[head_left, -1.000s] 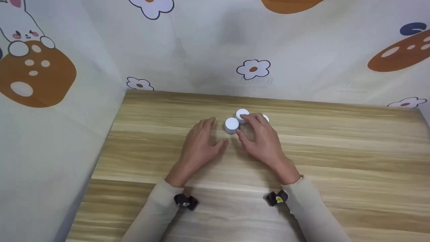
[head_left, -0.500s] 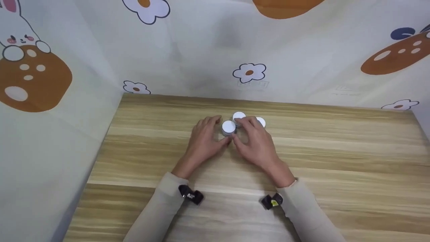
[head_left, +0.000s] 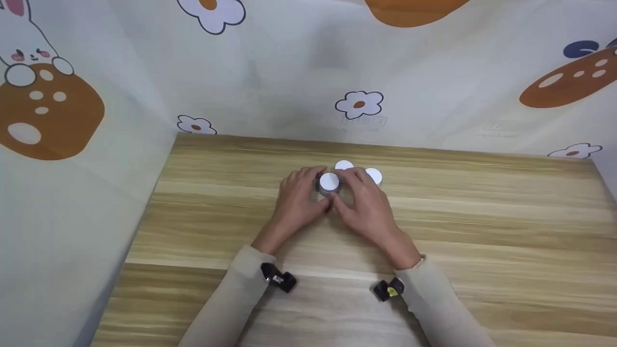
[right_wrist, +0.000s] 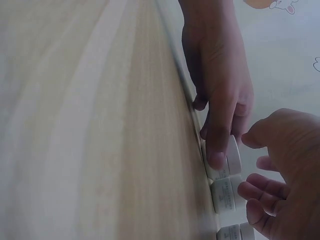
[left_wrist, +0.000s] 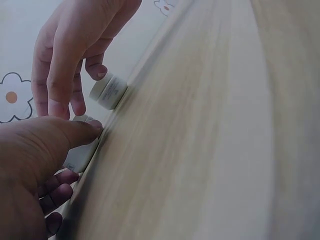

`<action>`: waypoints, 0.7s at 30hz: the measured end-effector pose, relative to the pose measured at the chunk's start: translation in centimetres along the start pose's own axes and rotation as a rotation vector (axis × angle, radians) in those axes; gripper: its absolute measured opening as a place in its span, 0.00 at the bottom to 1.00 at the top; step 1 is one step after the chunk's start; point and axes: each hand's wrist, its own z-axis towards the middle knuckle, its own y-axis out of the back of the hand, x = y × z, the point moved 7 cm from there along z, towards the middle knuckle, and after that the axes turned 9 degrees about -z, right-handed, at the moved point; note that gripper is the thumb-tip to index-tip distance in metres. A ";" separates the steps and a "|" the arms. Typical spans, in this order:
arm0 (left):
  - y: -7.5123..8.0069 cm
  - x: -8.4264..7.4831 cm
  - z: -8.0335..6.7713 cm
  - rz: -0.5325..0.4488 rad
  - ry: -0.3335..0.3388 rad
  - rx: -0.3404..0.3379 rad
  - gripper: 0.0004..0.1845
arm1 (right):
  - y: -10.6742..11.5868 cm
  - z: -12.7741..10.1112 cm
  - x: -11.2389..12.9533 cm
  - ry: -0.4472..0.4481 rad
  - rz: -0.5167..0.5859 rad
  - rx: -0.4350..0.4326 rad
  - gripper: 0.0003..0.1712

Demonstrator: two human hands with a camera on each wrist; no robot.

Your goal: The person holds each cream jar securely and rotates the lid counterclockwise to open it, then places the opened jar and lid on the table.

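A small round jar with a white lid (head_left: 329, 181) stands between both hands. My left hand (head_left: 300, 196) grips it from the left, thumb in front and fingers behind. In the right wrist view, the left thumb presses against the side of this jar (right_wrist: 233, 156). My right hand (head_left: 367, 205) is bent around its right side, fingertips close by the lid, fingers relaxed. A second white-lidded jar (head_left: 343, 165) is just behind, partly hidden by the right fingers. A third jar (head_left: 374, 176) stands to the right, behind the right hand.
A wood-grain table (head_left: 217, 207) lies beneath the hands. Behind it rises a pale wall covering (head_left: 289, 72) with flower and rabbit prints. Each sleeve carries a small black wrist camera, one on the left (head_left: 279, 278) and one on the right (head_left: 388, 289).
My left hand has moved right to the front jar and taken hold of it. The right fingers have drawn over from the back jar toward the front one.
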 end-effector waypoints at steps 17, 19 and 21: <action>-0.9 -0.4 0.7 0.011 0.016 -0.002 0.30 | 0.5 -0.2 -0.4 -0.023 -0.009 -0.028 0.26; -0.8 -0.3 0.6 0.015 0.020 -0.004 0.30 | 0.6 -0.2 -0.4 -0.024 -0.010 -0.030 0.27; -0.7 -0.3 0.4 0.026 0.024 -0.010 0.30 | 0.7 -0.2 -0.5 -0.027 -0.012 -0.029 0.27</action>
